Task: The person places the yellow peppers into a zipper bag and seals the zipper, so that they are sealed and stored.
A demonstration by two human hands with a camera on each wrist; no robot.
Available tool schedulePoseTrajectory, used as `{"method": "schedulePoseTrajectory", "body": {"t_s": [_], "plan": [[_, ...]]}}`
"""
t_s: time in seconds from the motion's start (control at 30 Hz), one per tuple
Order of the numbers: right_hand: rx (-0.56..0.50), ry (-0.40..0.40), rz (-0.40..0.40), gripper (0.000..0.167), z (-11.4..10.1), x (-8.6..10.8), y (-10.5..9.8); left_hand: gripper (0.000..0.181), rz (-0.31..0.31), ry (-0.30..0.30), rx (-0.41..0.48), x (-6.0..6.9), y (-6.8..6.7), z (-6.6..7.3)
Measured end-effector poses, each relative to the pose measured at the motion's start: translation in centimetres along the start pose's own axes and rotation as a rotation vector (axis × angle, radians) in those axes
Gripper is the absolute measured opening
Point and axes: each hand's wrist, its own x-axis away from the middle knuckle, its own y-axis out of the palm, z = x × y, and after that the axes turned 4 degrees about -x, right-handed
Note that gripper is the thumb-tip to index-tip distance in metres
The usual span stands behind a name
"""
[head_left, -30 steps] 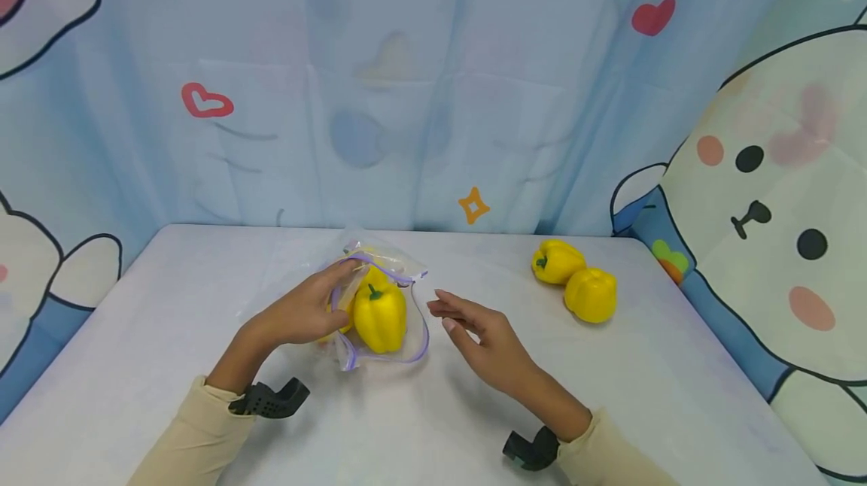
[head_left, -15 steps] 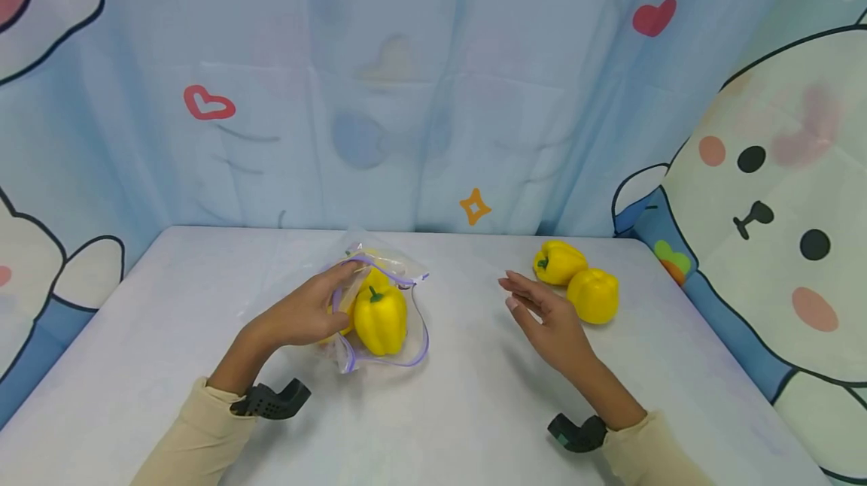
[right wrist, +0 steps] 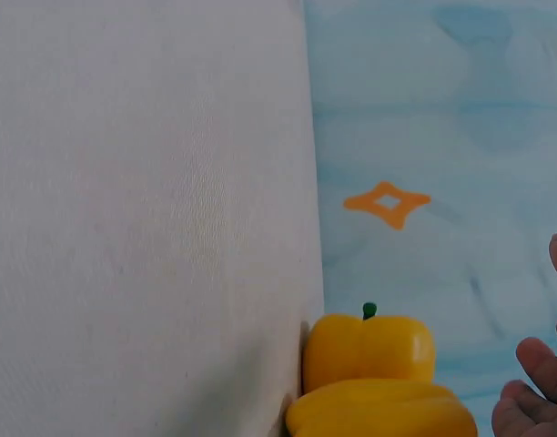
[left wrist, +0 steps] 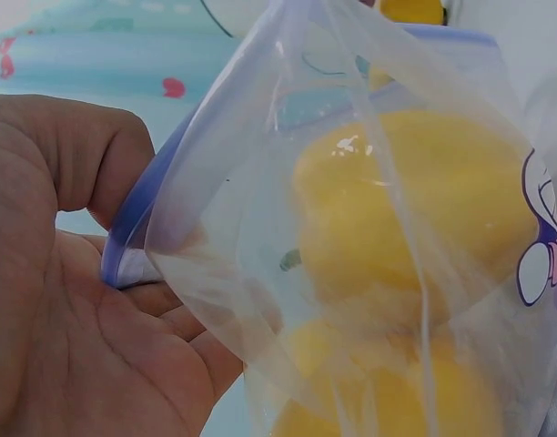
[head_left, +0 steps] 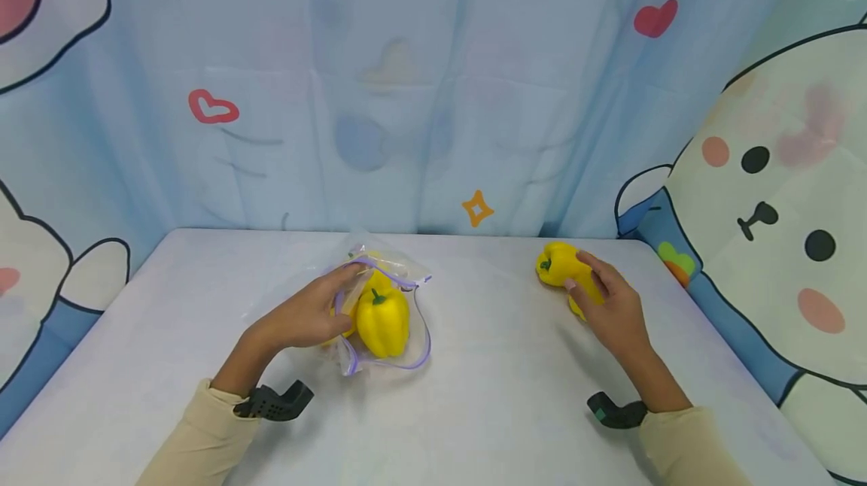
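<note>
My left hand [head_left: 308, 313] grips the rim of a clear zip bag [head_left: 400, 266] with a purple seal, its mouth spread toward me. Several yellow bell peppers [head_left: 382, 324] are in the bag; the plastic and my hand partly cover them. In the left wrist view, the bag [left wrist: 224, 237] rim runs between thumb and fingers. My right hand [head_left: 616, 313] hovers, fingers apart, over the nearer of two yellow bell peppers lying at the right. That pepper [right wrist: 383, 411] is mostly covered in the head view. The farther pepper [head_left: 557, 260] lies just behind it.
Everything lies on a white-covered table [head_left: 474, 396]. Behind it hangs a light blue curtain [head_left: 420, 132] printed with hearts and cartoon animals. Both loose peppers lie near the table's back right edge.
My right hand has moved right, from beside the bag to above the nearer loose pepper. My left hand and the bag have kept their place.
</note>
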Motion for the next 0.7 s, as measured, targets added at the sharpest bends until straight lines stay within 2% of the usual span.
{"method": "schedulePoseTrajectory", "body": {"t_s": [0.17, 0.33, 0.43, 0.53, 0.7], "plan": [[0.089, 0.141, 0.028, 0.068, 1.6, -0.3, -1.1, 0.076, -0.001, 0.009, 0.013, 0.0, 0.0, 0.0], [0.111, 0.234, -0.082, 0.086, 3.0, -0.5, -2.0, 0.076, -0.001, 0.002, 0.003, 0.0, 0.0, -0.1], [0.125, 0.261, -0.136, 0.092, 3.9, -0.6, -2.1, 0.076, 0.002, -0.002, 0.002, 0.0, 0.0, 0.0], [0.139, 0.288, -0.153, 0.095, 4.9, -0.6, -2.2, 0.076, 0.003, 0.002, 0.004, 0.0, 0.0, 0.1], [0.141, 0.381, -0.195, 0.098, 5.7, -0.7, -2.3, 0.075, 0.002, 0.006, -0.002, -0.1, 0.0, 0.0]]}}
